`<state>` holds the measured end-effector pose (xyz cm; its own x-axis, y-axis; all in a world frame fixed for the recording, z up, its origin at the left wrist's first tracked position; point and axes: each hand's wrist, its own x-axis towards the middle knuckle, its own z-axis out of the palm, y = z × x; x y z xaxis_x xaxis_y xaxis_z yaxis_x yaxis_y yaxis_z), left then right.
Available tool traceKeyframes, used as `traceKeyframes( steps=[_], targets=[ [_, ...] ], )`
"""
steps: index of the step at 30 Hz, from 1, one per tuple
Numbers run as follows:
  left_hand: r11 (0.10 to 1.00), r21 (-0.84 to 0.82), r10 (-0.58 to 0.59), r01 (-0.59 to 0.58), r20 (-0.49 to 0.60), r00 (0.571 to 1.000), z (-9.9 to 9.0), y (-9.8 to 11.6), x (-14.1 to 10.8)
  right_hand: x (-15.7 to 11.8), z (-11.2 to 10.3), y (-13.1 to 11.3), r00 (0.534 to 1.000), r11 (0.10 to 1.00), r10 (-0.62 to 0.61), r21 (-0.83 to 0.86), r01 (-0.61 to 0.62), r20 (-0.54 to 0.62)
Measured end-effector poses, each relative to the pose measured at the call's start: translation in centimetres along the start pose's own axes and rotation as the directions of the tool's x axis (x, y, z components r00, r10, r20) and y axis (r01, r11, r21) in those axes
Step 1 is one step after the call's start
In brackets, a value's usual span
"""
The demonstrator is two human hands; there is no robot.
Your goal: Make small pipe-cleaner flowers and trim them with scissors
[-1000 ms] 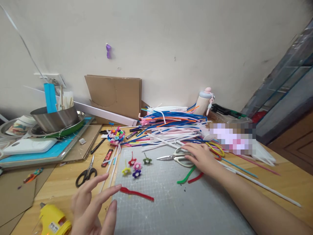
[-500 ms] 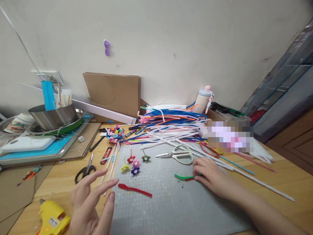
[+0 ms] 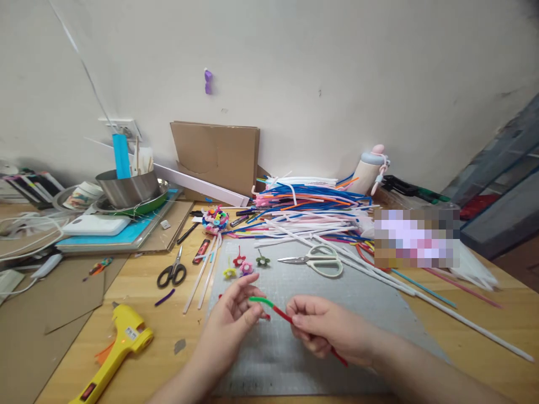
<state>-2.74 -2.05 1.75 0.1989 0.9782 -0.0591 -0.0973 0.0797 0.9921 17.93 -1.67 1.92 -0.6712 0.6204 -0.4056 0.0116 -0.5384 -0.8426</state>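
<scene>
Pinched in my right hand (image 3: 314, 322) is a pipe cleaner (image 3: 282, 314), green at its free end and red along the rest; a red tail sticks out below my fingers. I cannot tell whether it is one piece or two joined. My left hand (image 3: 240, 311) is by the green tip, fingers loosely curved and apart, not closed on it. Behind that hand, bits of a red pipe cleaner (image 3: 266, 317) show on the grey cutting mat (image 3: 290, 353). Small pipe-cleaner flowers (image 3: 263, 261), in several colours, lie just beyond, partly covered by my left hand.
Pale-handled scissors (image 3: 324, 261) lie on the mat's far side, before a heap of pipe cleaners (image 3: 311, 196). Black scissors (image 3: 172, 274) and a yellow glue gun (image 3: 130, 331) are at left. Farther back stand a metal pot (image 3: 128, 188), cardboard (image 3: 217, 157) and a bottle (image 3: 368, 171).
My right hand has lifted the green and red pipe cleaner off the mat and brought it left to the middle. My left hand has moved right towards it. The view has shifted left.
</scene>
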Motion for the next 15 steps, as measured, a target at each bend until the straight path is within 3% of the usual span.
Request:
traceKeyframes(
  steps=[2, 5, 8, 15],
  targets=[
    [0.984, -0.138, -0.12, 0.114, -0.039, 0.992, 0.6, 0.3, 0.5, 0.6, 0.7, 0.3, 0.999, 0.995, 0.008, 0.096, -0.013, 0.051],
    [0.97, -0.201, -0.162, 0.135, -0.125, 0.979, 0.7, 0.6, 1.2, 1.2, 1.1, 0.6, 0.999, 0.993, -0.047, 0.11, 0.048, -0.012],
    [0.989, -0.112, -0.115, 0.1, -0.139, 0.984, 0.3, 0.5, 1.8, 1.5, 0.7, 0.9, 0.995, 0.987, -0.067, 0.141, 0.077, -0.071],
    [0.996, 0.015, -0.088, 0.089, -0.047, 0.995, 0.0, -0.5, 2.1, 1.5, -0.5, 1.6, 0.999, 0.981, -0.038, 0.187, 0.044, -0.033]
  ],
)
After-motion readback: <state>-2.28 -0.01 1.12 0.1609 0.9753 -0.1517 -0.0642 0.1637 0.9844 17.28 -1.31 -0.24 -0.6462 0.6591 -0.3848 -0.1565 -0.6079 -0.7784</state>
